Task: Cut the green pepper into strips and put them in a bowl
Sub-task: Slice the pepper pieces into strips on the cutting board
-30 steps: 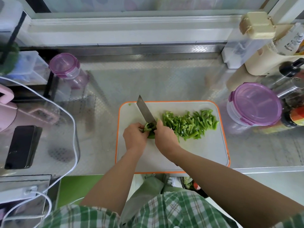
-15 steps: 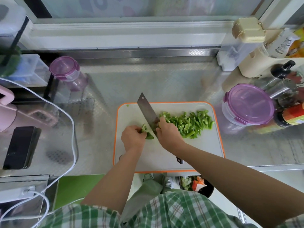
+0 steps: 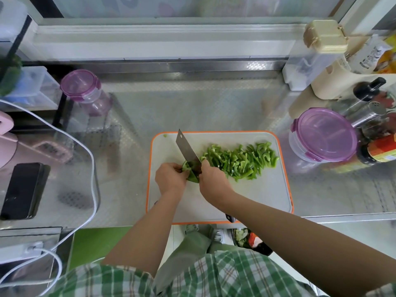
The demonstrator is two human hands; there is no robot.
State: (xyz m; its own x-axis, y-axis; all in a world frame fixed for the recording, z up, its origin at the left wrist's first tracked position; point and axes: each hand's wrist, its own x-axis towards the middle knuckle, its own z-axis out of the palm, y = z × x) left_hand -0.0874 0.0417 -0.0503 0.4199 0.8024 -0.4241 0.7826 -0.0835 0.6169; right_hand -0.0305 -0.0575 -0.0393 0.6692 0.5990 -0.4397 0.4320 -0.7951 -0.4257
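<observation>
Patterned stainless-steel desk [image 3: 192, 108] fills the frame beneath a white window sill, and at its lower centre lies your white plastic cutting board with an orange rim [image 3: 270, 189]. Your left hand [image 3: 170, 179], at the left middle of the board, has its fingers curled down over the remaining chunk of green pepper [image 3: 190, 175], pinning it to the board. Your right hand [image 3: 214, 181], just to the right, is wrapped around the handle of the broad steel kitchen knife [image 3: 186, 148]. The blade slants toward the upper left of the frame, and its lower part meets the chunk right beside your left fingertips. The handle's dark end pokes out below your right forearm near the board's lower edge.

To the right of the blade, a heap of cut green pepper strips [image 3: 240, 160] spreads across the upper right part of the board. Off the board, at the right of the frame, stands a round clear container with a purple clip lid [image 3: 325, 133]. A smaller clear jar with a purple lid [image 3: 80, 85] stands at the upper left. At the far left a black phone [image 3: 23, 189] lies flat, with a white cable [image 3: 92, 159] curving past its right side.
</observation>
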